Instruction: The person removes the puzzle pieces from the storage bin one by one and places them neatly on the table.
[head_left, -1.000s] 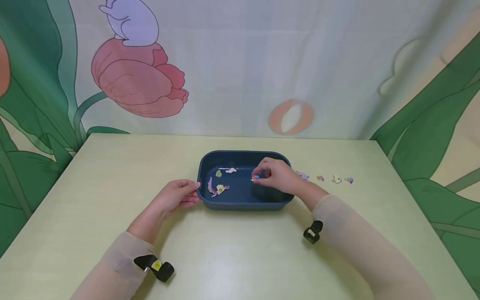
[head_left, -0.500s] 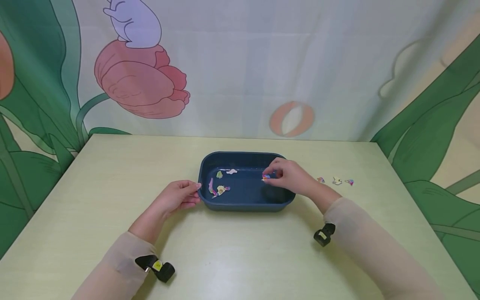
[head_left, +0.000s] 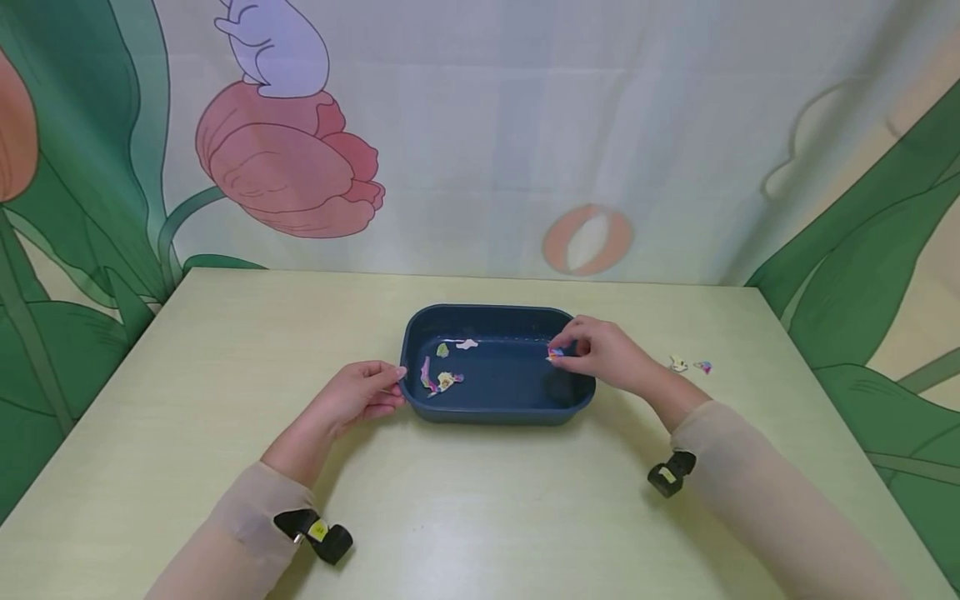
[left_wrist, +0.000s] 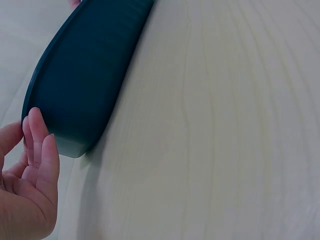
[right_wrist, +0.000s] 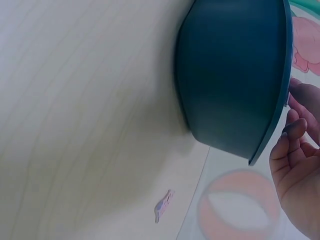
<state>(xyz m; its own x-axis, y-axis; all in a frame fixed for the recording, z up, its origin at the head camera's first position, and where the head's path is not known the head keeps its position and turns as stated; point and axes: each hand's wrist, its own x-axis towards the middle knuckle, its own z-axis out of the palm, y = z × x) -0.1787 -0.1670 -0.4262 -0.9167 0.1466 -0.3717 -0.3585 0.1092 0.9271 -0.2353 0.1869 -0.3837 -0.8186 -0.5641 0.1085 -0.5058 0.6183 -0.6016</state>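
A dark blue rectangular tray [head_left: 495,414] stands on the table in the head view. My left hand [head_left: 362,393] holds its left rim, thumb on the edge and fingers against the outer wall; the left wrist view shows these fingers [left_wrist: 49,160] below the lip. Over the right end of the tray, my right hand [head_left: 603,354] pinches a small colourful sticker-like cutout [head_left: 555,353] between thumb and fingers. Inside, on the left, lie a green cutout [head_left: 442,350], a white cutout [head_left: 467,344], a curved purple cutout [head_left: 426,374] and a cream cutout [head_left: 447,381].
Right of the tray on the table [head_left: 480,508] lie a cream cutout [head_left: 678,364] and a purple-pink cutout [head_left: 703,367]. The right wrist view shows a purple cutout [right_wrist: 163,206] near the table edge. A printed curtain [head_left: 465,150] hangs behind.
My right hand has moved right across the tray, still pinching the colourful cutout, and now covers some cutouts on the table from the head view. My left hand stays on the rim.
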